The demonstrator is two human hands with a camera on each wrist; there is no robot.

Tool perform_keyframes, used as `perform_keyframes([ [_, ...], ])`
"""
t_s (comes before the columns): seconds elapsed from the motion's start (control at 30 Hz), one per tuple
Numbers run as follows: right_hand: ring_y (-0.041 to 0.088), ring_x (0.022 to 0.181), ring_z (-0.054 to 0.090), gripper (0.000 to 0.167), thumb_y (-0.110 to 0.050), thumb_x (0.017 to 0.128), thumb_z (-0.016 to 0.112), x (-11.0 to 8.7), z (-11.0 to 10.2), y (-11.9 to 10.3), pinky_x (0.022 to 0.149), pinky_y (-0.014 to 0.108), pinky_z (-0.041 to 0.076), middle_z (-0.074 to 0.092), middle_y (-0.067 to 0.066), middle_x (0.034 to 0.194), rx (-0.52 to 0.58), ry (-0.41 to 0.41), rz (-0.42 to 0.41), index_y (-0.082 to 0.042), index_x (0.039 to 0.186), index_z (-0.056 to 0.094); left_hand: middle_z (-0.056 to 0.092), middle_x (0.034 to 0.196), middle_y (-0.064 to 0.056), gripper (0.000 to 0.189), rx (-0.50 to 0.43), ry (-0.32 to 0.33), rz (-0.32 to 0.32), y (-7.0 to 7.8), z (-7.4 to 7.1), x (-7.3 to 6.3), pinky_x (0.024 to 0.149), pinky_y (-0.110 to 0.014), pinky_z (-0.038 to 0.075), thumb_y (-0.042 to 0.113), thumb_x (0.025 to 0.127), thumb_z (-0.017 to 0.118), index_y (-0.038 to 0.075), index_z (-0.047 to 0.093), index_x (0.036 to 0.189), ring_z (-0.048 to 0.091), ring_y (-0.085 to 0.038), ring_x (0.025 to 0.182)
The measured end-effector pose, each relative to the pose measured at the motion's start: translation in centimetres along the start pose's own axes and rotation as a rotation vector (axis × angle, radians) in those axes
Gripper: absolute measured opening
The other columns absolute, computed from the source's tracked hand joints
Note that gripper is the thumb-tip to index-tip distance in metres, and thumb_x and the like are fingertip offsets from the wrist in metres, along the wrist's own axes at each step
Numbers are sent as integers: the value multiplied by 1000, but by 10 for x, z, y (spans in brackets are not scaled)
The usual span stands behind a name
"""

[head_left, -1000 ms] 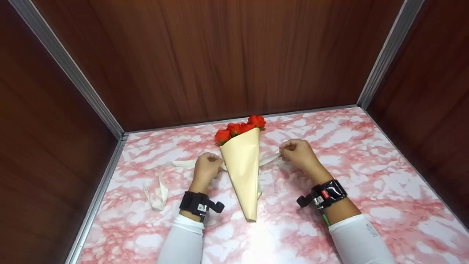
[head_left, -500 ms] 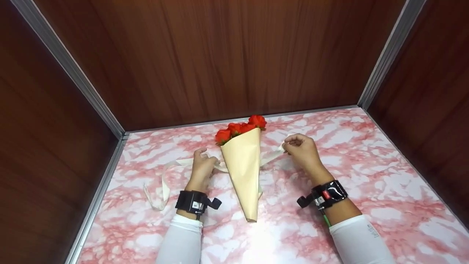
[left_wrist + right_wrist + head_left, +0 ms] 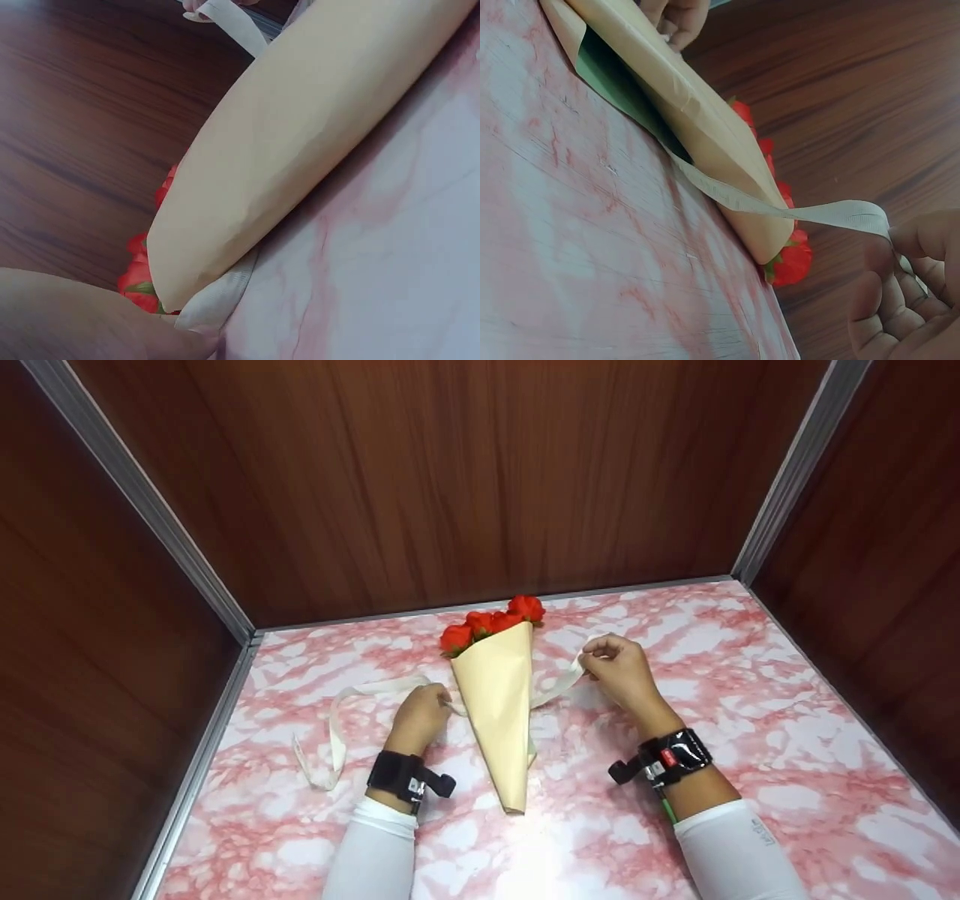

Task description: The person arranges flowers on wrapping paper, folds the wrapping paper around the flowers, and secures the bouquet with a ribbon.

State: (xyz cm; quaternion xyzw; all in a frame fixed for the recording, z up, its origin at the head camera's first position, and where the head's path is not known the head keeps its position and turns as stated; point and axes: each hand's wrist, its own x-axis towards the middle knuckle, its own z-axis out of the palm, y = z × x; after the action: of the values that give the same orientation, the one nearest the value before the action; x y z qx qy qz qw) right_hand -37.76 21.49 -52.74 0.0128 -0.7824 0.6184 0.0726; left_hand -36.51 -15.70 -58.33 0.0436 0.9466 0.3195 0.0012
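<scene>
A bouquet of red roses, wrapped in a cream paper cone, lies on the table with its blooms away from me. A cream ribbon runs beneath the cone and comes out on both sides. My right hand pinches its short end, raised to the right of the bouquet; in the right wrist view the ribbon arches up to the thumb and fingers. Close to the cone's left side, my left hand pinches the other stretch, and the left wrist view has the ribbon at the thumb.
The ribbon's long tail curves left over the pink-and-white marbled table. Brown wood-grain panels with grey metal edging stand at the back and both sides. A green layer shows inside the paper in the right wrist view.
My left hand lifted its fingers off to the left, then came back down onto the ribbon by the cone. The right hand moved slightly up and away with its end. The bouquet stayed put.
</scene>
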Motion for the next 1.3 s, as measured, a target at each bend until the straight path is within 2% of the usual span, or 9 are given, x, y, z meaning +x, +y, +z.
perform_keyframes([
  [0.1, 9, 76, 75, 21, -4, 98, 77, 0, 0, 0, 76, 28, 68, 73, 1, 92, -1, 15, 7, 9, 114, 76, 77, 101, -14, 11, 32, 31, -66, 17, -16, -12, 88, -53, 59, 16, 106, 68, 7, 72, 99, 74, -34, 95],
  [0.3, 7, 79, 74, 15, -2, 99, 74, 2, 1, 2, 79, 24, 68, 70, 0, 90, 33, 51, 36, 8, 110, 75, 76, 108, -20, 22, -12, 115, -150, 29, -31, -20, 90, -56, 58, 24, 112, 64, 3, 66, 114, 74, -38, 101],
  [0.5, 9, 75, 71, 20, -3, 95, 77, 2, 3, 3, 71, 21, 63, 68, -1, 90, 15, 91, 36, 5, 113, 75, 57, 91, -9, 22, -408, 205, -201, 32, -30, -16, 72, -36, 51, 13, 102, 74, 3, 59, 114, 61, -24, 80],
  [0.6, 5, 80, 71, 35, -1, 94, 79, 1, 4, 2, 72, 17, 59, 78, 3, 94, 48, 119, 31, 4, 126, 67, 52, 91, -3, 37, -598, 284, -191, 37, -29, -13, 69, -28, 48, 6, 95, 78, 2, 60, 127, 56, -18, 80],
  [0.7, -1, 85, 74, 51, 1, 94, 81, -1, 6, 0, 77, 15, 60, 86, 8, 103, 119, 144, 24, 3, 138, 56, 53, 95, -3, 54, -673, 344, -171, 44, -31, -12, 71, -27, 48, 4, 92, 80, 3, 59, 142, 54, -17, 84],
  [0.83, -2, 84, 77, 46, -2, 96, 84, -4, 12, -3, 78, 16, 61, 88, 3, 100, 190, 181, 38, 2, 131, 55, 60, 105, -12, 68, -538, 343, -134, 56, -40, -16, 74, -33, 47, 6, 93, 83, 9, 55, 155, 55, -21, 87],
  [1.0, 1, 78, 75, 27, -5, 97, 86, -6, 20, -5, 74, 19, 62, 86, -9, 91, 320, 150, 119, 1, 116, 67, 59, 125, -24, 82, -342, 194, -110, 67, -57, -25, 84, -41, 48, 4, 91, 77, 10, 44, 166, 55, -30, 101],
  [1.13, 4, 79, 76, 15, -9, 100, 85, -6, 25, -6, 73, 20, 60, 86, -9, 93, 443, 119, 200, -4, 110, 75, 57, 124, -18, 85, -304, 71, -75, 71, -71, -32, 85, -40, 47, -7, 88, 61, 12, 41, 168, 54, -30, 103],
  [1.3, 6, 81, 75, 14, -13, 104, 81, -7, 27, -8, 74, 22, 60, 83, -8, 112, 459, 131, 220, -4, 115, 79, 59, 106, -9, 71, -349, 84, -29, 73, -76, -34, 77, -30, 58, -10, 95, 64, 13, 54, 161, 61, -22, 86],
])
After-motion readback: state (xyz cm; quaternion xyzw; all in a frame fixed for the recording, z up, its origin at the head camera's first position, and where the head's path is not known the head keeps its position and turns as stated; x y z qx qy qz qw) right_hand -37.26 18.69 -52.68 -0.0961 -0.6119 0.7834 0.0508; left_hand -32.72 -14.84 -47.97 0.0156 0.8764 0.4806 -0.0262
